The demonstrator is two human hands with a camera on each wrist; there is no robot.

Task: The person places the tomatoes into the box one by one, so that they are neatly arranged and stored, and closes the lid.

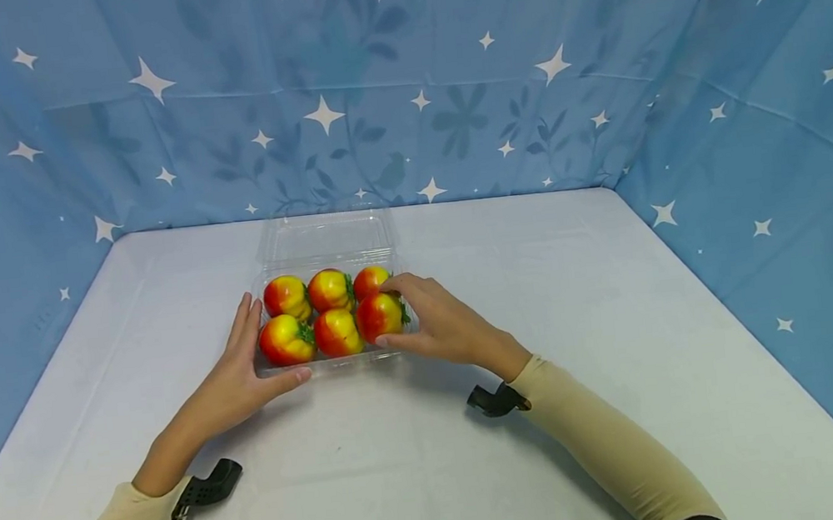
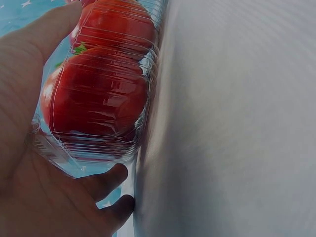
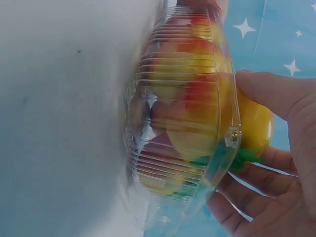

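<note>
A clear plastic clamshell box (image 1: 347, 362) lies on the table with its lid (image 1: 327, 237) folded back. Inside it sit several red-and-yellow bell peppers (image 1: 287, 339) in two rows, some with green leafy stems. My right hand (image 1: 445, 324) grips the front right bell pepper (image 1: 378, 317) between thumb and fingers; in the right wrist view that pepper (image 3: 257, 121) rises above the rim of the box. Around the front left corner of the box, my left hand (image 1: 236, 382) rests with straight fingers along the side and the thumb in front.
The box stands on a white-covered table (image 1: 378, 481), left of its middle. Blue star-patterned cloth (image 1: 442, 56) hangs behind and along both sides. Each wrist carries a black camera mount (image 1: 211, 486) over a beige sleeve (image 1: 615, 442).
</note>
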